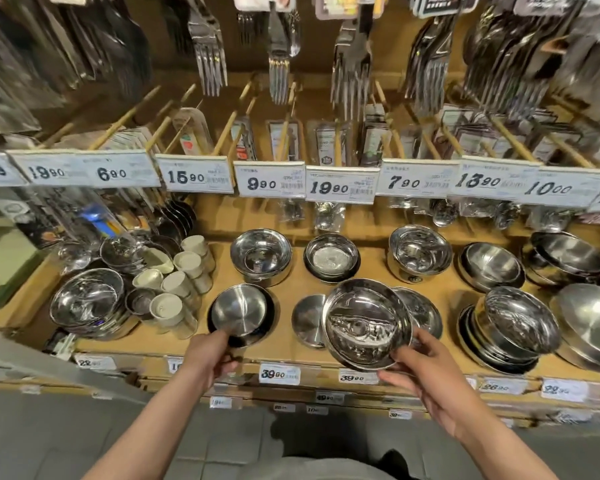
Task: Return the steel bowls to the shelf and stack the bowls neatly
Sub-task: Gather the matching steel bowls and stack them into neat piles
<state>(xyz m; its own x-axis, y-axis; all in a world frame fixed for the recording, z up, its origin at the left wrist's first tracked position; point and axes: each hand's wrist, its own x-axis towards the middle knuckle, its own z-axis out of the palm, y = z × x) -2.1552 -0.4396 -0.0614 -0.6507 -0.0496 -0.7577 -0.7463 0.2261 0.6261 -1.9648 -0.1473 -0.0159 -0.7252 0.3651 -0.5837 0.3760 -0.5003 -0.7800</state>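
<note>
Partway: right hand (426,372) holding bowl (366,323) above shelf (288,351) front edge, unstacked; left hand (210,355) gripping pan (239,311).

A wooden display shelf (291,351) is running across the view from nine o'clock to three o'clock. White price tags (271,183) are lining a rail at mid-height, with more price labels (279,374) sitting along the shelf's front edge toward six o'clock. Packaged forks (208,64) are hanging from wooden pegs (129,116) toward twelve o'clock. Grey floor tiles (222,441) are showing at six o'clock, and overhead light is glinting off the hanging cutlery
</note>
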